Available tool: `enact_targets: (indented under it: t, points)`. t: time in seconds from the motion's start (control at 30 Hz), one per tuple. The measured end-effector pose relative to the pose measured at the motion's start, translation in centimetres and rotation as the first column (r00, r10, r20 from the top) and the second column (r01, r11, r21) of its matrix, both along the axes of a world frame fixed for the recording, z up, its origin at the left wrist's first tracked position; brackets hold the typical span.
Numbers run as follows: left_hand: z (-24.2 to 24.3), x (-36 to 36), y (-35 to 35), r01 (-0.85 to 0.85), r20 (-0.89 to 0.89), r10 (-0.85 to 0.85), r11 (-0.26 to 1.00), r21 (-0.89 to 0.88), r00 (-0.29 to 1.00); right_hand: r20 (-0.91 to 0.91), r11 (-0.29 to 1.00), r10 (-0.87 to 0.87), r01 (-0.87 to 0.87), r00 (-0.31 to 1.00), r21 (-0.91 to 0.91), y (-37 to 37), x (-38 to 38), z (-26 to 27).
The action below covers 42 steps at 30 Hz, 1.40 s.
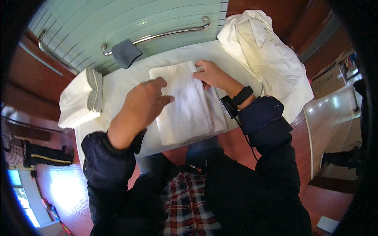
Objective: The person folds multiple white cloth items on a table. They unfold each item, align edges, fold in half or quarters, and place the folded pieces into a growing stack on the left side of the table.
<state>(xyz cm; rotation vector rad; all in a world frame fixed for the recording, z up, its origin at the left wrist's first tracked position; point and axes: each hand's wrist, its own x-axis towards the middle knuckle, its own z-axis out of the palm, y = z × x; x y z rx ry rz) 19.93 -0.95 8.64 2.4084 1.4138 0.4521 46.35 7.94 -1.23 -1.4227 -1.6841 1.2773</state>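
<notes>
A folded white cloth [183, 100] lies flat before me on a white marble-look tabletop [124, 79], its near end at the front edge. My left hand [147, 98] hovers over the cloth's left side, slightly blurred, thumb and fingers apart with nothing between them. At the far right corner of the cloth, my right hand [211, 75] has its thumb and fingers at the folded edge. Whether those fingers pinch the fabric or only rest on it is unclear. Another layer of white cloth [220, 118] shows beneath on the right.
A stack of folded white cloths [81, 98] stands at the table's left end. A large heap of crumpled white fabric [265, 56] covers the right end. Behind the table, a grey cloth [127, 53] hangs on a metal bar [171, 35] before a glass panel [133, 17].
</notes>
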Motion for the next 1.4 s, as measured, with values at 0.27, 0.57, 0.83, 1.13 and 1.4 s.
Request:
enact_targets:
  t: [0.27,0.57,0.83,1.13,1.4]
  points:
    - [-8.0,8.2,16.3,0.539,-0.06,-0.539,0.842,-0.018,0.84,0.038,0.988,-0.049,0.053,0.998,-0.144,-4.1,3.2,-2.1]
    - [-10.3,13.0,20.6,0.645,-0.21,-0.637,0.764,-0.036,0.742,0.009,0.999,0.019,-0.018,1.0,-0.037,-13.6,4.2,-3.5]
    - [-10.0,15.7,20.4,0.686,-0.242,-0.668,0.728,-0.016,0.704,0.098,0.992,-0.125,0.126,0.987,-0.007,-15.1,4.8,-3.7]
    - [-8.1,16.5,18.2,0.752,-0.558,-0.64,0.658,-0.041,0.529,0.406,0.976,-0.219,0.193,0.887,0.103,-20.0,3.1,-0.3]
    - [-0.8,10.4,15.6,0.699,-0.444,-0.59,0.704,0.126,0.675,0.368,0.909,-0.374,0.258,0.851,0.326,-20.8,1.0,-1.5]
